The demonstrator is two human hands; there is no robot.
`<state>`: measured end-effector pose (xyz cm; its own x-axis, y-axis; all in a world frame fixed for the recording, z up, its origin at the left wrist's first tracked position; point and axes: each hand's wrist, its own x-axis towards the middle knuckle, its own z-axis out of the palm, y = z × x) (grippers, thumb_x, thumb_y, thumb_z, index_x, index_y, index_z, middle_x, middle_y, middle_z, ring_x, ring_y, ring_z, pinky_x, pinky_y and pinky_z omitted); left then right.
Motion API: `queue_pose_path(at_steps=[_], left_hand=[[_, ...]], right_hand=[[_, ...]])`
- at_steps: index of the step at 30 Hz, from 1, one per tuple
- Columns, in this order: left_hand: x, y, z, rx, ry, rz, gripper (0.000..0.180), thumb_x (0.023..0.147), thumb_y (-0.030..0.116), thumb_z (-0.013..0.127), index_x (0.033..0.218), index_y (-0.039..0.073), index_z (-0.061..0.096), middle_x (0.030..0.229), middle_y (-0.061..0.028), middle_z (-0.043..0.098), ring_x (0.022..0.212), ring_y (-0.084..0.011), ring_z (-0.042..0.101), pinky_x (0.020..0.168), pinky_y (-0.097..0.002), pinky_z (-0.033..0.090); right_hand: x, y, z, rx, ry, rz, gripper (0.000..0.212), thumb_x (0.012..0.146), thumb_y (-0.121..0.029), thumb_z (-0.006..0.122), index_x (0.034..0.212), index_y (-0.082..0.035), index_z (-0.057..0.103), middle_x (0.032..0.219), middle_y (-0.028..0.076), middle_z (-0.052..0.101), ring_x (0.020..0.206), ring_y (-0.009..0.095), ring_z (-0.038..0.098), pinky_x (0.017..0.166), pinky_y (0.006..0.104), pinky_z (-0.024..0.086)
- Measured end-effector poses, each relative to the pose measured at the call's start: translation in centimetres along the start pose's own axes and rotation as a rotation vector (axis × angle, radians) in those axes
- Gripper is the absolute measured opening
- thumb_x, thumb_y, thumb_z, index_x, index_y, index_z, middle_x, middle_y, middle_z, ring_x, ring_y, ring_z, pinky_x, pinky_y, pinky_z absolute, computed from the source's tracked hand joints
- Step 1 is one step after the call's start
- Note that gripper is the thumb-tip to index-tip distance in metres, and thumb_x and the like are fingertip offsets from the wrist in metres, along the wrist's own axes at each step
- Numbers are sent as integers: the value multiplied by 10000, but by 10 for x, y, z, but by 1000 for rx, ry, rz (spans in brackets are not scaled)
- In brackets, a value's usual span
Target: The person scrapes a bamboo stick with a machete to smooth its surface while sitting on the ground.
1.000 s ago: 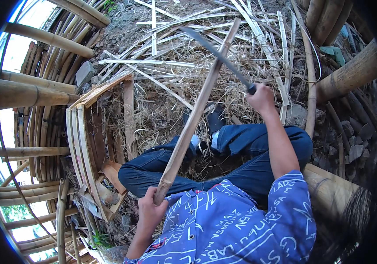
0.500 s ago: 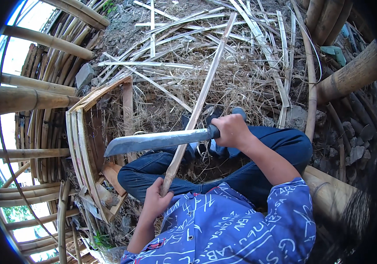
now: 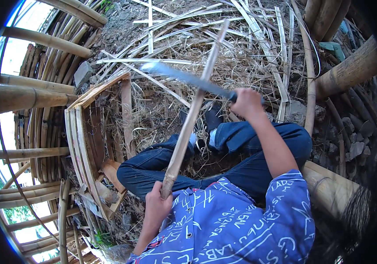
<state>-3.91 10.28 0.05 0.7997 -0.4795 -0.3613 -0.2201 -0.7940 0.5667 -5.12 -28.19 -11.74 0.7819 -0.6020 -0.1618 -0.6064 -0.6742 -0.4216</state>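
My left hand (image 3: 158,203) is closed round the near end of a long split bamboo strip (image 3: 183,145), close to my belly. The strip slants up and away to the right, over my crossed legs. Gripped in my right hand (image 3: 247,104) is the dark handle of a machete (image 3: 188,80). Its broad grey blade points to the left and lies across the strip's far half, blurred by motion toward the tip. Whether the edge is biting into the strip cannot be made out.
Pale bamboo strips (image 3: 259,33) and curly shavings (image 3: 237,75) litter the ground ahead. A wooden crate frame (image 3: 80,141) stands by my left knee. Thick bamboo poles (image 3: 351,72) rise at the right, above broken stones (image 3: 356,149). A bamboo pole wall (image 3: 30,99) runs along the left.
My right hand has moved away from me and slightly right, carrying the machete farther up the strip. The strip's far end has dipped a little toward me and left.
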Motion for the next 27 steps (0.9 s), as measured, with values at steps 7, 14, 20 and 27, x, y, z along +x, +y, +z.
queue_pose_path(at_steps=[7,14,20,27], left_hand=[[-10,-13,6,72,13,30,244,754,64,661,941,12,513,695,-260,604,692,-454,618,586,-504,475],[2,-11,-7,100,59,72,244,742,47,650,949,25,522,702,-246,612,697,-446,623,599,-505,476],[13,1,-4,98,37,96,256,736,43,649,960,21,529,697,-242,610,687,-438,626,595,-488,478],[-1,-13,-14,112,3,50,255,728,36,648,955,12,534,714,-252,615,708,-442,629,610,-485,484]], right_hand=[[-12,-10,1,-16,-45,-23,261,692,-232,662,903,-83,701,851,178,699,840,336,690,784,457,548],[-39,-44,22,38,-12,-321,208,660,-272,684,784,-105,665,721,142,676,742,349,678,697,461,533],[-17,-25,33,9,42,-262,191,646,-252,690,764,-105,662,708,141,670,730,330,679,668,429,542],[16,23,9,-28,37,29,191,689,-183,657,859,-109,704,799,152,686,800,343,676,731,454,543]])
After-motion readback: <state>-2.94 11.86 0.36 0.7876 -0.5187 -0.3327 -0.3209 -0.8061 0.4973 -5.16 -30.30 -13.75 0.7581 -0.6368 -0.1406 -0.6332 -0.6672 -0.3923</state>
